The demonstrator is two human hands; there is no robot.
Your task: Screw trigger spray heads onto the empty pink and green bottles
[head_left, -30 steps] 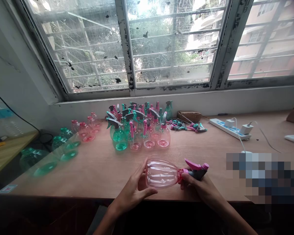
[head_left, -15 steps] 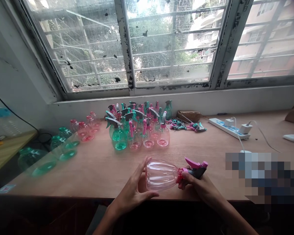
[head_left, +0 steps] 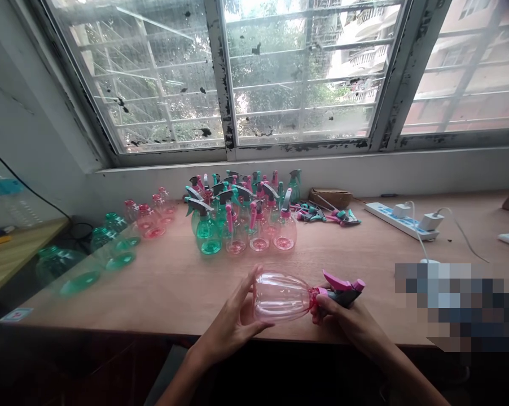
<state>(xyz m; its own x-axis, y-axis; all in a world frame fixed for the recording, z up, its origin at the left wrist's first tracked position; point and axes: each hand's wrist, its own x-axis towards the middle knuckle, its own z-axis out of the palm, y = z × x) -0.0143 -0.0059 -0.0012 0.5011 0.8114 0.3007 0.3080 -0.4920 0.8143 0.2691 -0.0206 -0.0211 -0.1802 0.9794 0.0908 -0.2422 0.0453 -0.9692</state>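
Note:
A clear pink spray bottle (head_left: 281, 297) lies sideways between my two hands, just above the front of the table. My left hand (head_left: 233, 318) wraps round its base end, thumb below and fingers behind. At the neck, my right hand (head_left: 343, 318) is closed with thumb and fingers round the collar of the pink and black spray head (head_left: 342, 288). The spray head sits on the bottle's neck and points right; I cannot tell how tightly it is fitted. Behind the hands stands a cluster of green and pink spray bottles (head_left: 236, 234) with their heads on.
Headless green bottles (head_left: 121, 248) and pink bottles (head_left: 152, 223) stand along the table's left side. Loose spray heads (head_left: 328, 215) lie beside a brown box (head_left: 331, 197). A white power strip (head_left: 400, 221) with plugged chargers is at the right. A blurred patch covers the right front.
The view has shifted slightly, so the table items sit a little further right and higher. Both hands keep their hold on the spray bottle, with little visible movement.

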